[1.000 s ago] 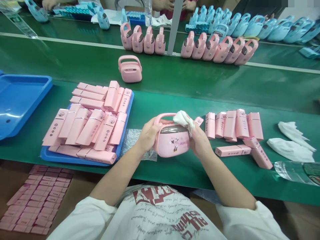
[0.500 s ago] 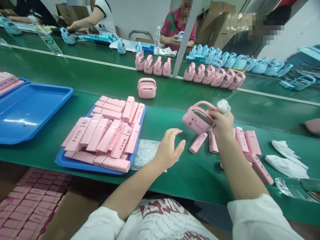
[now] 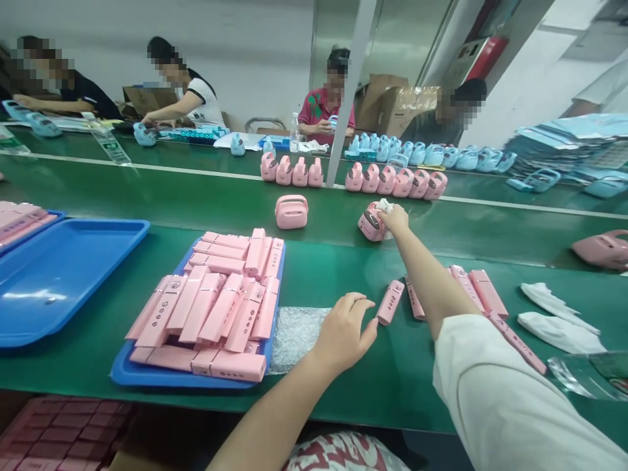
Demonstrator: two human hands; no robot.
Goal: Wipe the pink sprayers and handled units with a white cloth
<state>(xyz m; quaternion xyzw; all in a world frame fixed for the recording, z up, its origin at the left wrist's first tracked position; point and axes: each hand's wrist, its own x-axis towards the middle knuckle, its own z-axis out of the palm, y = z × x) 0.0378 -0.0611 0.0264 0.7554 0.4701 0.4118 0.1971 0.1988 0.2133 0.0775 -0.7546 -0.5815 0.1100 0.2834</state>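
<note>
Blue tray (image 3: 196, 379) holds pink bars (image 3: 218, 307); right hand (image 3: 398, 221) holds pink case (image 3: 370, 226).

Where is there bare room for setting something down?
One bare patch of the bench lies between the loaded blue tray and the nearest loose pink box, beyond the bubble wrap. Another, farther back, runs from the right hand to the pink case at the right edge. The tray itself is crowded.

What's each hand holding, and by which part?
The right hand holds a pink handled case at its upper right, plus a white cloth; exact finger placement can't be told. The left hand holds nothing.
</note>
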